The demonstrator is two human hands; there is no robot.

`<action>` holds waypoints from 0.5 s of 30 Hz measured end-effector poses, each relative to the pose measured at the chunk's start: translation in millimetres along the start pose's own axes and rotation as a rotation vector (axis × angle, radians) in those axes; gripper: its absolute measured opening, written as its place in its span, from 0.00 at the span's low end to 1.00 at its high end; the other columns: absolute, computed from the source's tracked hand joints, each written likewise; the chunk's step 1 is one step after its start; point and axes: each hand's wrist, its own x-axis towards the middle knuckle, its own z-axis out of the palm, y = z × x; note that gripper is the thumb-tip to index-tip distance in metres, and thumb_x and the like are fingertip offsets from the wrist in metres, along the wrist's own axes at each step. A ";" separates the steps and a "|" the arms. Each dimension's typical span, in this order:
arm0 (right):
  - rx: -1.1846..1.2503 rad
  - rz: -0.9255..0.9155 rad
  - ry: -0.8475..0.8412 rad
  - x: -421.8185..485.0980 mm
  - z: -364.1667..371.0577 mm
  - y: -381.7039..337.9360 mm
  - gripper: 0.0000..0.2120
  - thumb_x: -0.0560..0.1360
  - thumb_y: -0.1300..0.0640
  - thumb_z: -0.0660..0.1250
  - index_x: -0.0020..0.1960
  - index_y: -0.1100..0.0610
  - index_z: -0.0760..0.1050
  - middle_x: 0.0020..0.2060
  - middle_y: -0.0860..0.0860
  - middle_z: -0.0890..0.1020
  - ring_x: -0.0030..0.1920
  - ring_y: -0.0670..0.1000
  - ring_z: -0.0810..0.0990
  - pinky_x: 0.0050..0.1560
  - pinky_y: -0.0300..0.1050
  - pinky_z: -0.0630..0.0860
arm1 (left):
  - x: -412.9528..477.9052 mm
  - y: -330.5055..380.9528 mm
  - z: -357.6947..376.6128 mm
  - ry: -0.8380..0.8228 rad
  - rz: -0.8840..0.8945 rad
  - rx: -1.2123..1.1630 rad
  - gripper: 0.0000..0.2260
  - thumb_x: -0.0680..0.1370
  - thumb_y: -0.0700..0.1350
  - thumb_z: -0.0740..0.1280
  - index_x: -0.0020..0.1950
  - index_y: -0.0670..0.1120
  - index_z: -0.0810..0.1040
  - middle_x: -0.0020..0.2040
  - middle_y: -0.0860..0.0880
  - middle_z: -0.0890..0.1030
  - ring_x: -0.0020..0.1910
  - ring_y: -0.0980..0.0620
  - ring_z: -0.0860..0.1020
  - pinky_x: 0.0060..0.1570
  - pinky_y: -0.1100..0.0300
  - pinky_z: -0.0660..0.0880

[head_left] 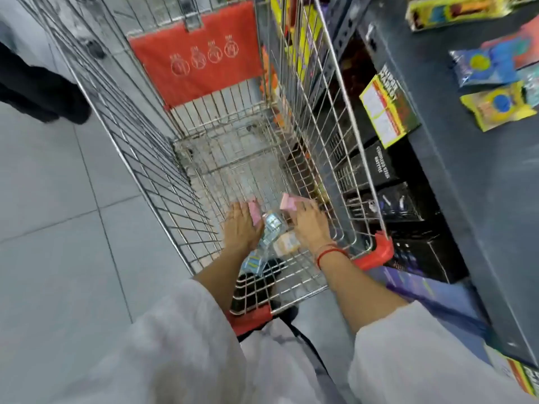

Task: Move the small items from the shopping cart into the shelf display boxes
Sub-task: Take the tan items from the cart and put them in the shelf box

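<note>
Both my hands reach down into the wire shopping cart [335, 158]. My left hand [242, 228] is closed around a small pink packet [254, 213] near the cart floor. My right hand [309, 223] grips another pink packet [287, 203]. Between the hands lie loose small packets, a blue-and-silver one [272, 228] and a tan one [287, 244]; another bluish packet [253, 262] lies nearer me. The picture is blurred, so finger detail is unclear.
A dark shelf [466, 158] runs along the right with colourful packets [493, 107] on top and black boxes [382, 167] below. The cart's red child-seat flap [198, 53] stands at the far end. Another person's dark shoes [43, 91] are on the tiled floor at left.
</note>
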 end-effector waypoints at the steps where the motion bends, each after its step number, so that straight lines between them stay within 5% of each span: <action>1: -0.033 0.033 -0.060 3.7 3.3 3.9 0.15 0.79 0.62 0.59 0.65 0.61 0.69 0.61 0.58 0.76 0.60 0.56 0.75 0.59 0.50 0.77 | 3.0 0.1 3.9 0.007 -0.040 -0.039 0.31 0.80 0.57 0.54 0.76 0.38 0.53 0.76 0.37 0.56 0.75 0.40 0.56 0.74 0.46 0.59; 5: -0.062 0.087 -0.281 14.0 19.5 12.1 0.14 0.79 0.66 0.59 0.64 0.61 0.72 0.58 0.59 0.79 0.55 0.57 0.79 0.48 0.40 0.78 | 14.5 0.2 20.6 0.047 -0.102 -0.126 0.34 0.77 0.59 0.61 0.75 0.40 0.56 0.75 0.38 0.61 0.73 0.39 0.60 0.71 0.44 0.64; 8: -0.059 0.002 -0.375 23.5 30.9 12.1 0.15 0.80 0.65 0.57 0.65 0.61 0.70 0.63 0.59 0.75 0.62 0.57 0.74 0.46 0.30 0.76 | 26.5 6.3 28.9 0.140 0.075 0.001 0.28 0.78 0.57 0.61 0.71 0.42 0.63 0.71 0.39 0.65 0.69 0.41 0.66 0.67 0.44 0.69; 11: -0.075 0.042 -0.346 29.5 36.4 11.9 0.10 0.78 0.65 0.61 0.58 0.61 0.74 0.57 0.57 0.78 0.58 0.56 0.76 0.60 0.47 0.76 | 41.3 13.9 34.3 0.094 0.244 0.118 0.15 0.81 0.50 0.57 0.64 0.45 0.73 0.63 0.43 0.77 0.63 0.45 0.72 0.69 0.43 0.64; 15: -0.114 0.030 -0.349 32.3 43.4 15.2 0.10 0.77 0.62 0.63 0.58 0.60 0.74 0.56 0.55 0.79 0.58 0.54 0.76 0.62 0.48 0.74 | 62.1 18.6 33.2 0.063 0.249 0.335 0.07 0.77 0.41 0.63 0.53 0.46 0.79 0.50 0.47 0.82 0.56 0.46 0.75 0.65 0.45 0.65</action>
